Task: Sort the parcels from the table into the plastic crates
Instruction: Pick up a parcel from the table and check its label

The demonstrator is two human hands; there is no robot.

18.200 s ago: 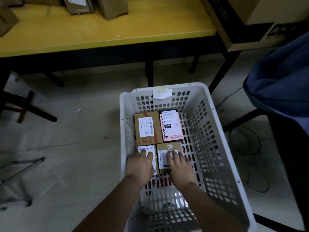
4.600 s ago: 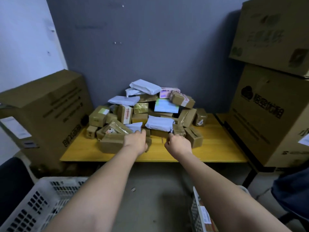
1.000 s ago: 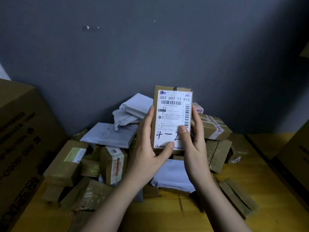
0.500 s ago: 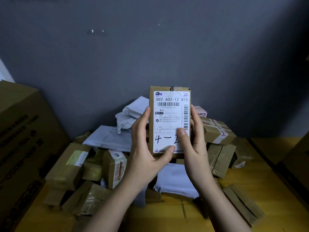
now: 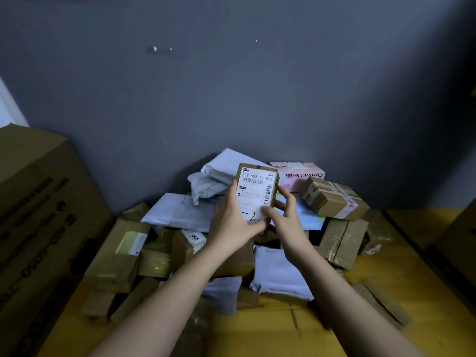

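Observation:
A small brown parcel (image 5: 257, 188) with a white shipping label and a handwritten number is held upright above the parcel pile (image 5: 180, 243). My left hand (image 5: 233, 222) grips its left edge and lower corner. My right hand (image 5: 286, 220) holds its right side, thumb on the label's lower right. The pile of brown boxes and grey mailer bags lies on the yellow table (image 5: 399, 287). No crate is in view.
A large cardboard box (image 5: 38, 228) stands at the left of the table. Another big box edge (image 5: 461, 246) is at the right. A pink contact-lens box (image 5: 301, 173) and a taped brown box (image 5: 334, 199) top the pile against the grey wall.
The held parcel has moved lower and further from the camera, toward the pile. My left thumb now covers part of the handwritten number.

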